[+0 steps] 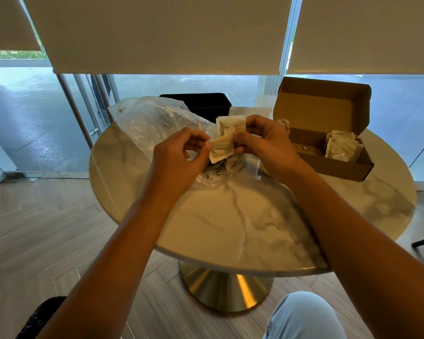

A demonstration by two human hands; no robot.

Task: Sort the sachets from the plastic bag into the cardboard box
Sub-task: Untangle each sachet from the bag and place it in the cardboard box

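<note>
Both hands meet above the middle of the round marble worktop (pixel 230 216), over the crumpled plastic bag (pixel 157 121). The left hand (pixel 179 155) pinches the near-left corner of a pale sachet (pixel 222 149), while the right hand (pixel 262 140) pinches that one's right edge and also a second sachet (pixel 231 126) standing behind it. The front sachet's long axis runs roughly from 7 o'clock to 1 o'clock, its lower end hanging toward the bag; the rear sachet stands nearly upright, printed label facing the person. The likeliest slip is that the two sachets cling together, so that one drops back into the bag or onto the worktop when the hands part. The cardboard box (pixel 340 165) sits well apart at 2 o'clock, lid open, sachets already stacked at its right end; a hasty drop could topple that stack.
</note>
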